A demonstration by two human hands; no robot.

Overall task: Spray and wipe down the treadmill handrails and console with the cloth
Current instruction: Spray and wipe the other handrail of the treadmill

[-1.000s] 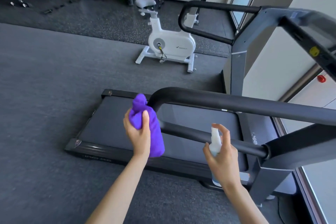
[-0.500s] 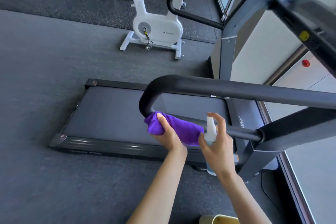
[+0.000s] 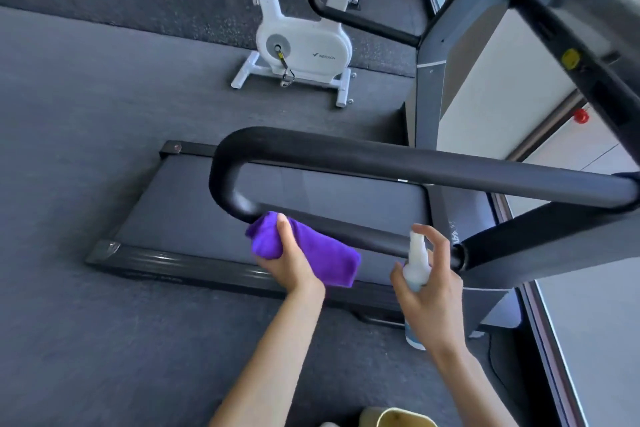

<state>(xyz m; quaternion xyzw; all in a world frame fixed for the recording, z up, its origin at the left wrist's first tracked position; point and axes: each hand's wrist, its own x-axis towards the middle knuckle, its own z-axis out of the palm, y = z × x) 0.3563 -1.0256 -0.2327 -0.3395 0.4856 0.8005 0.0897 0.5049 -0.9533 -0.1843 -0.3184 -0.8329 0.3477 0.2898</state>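
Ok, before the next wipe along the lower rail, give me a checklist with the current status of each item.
1. Cloth gripped by left hand: ok.
2. Cloth wrapped on lower rail near the bend: ok.
3. Spray bottle held by right hand: ok.
4. Rail ahead free of the bottle: not ok, the bottle is in front of it.
5. Rail wet with spray: cannot tell.
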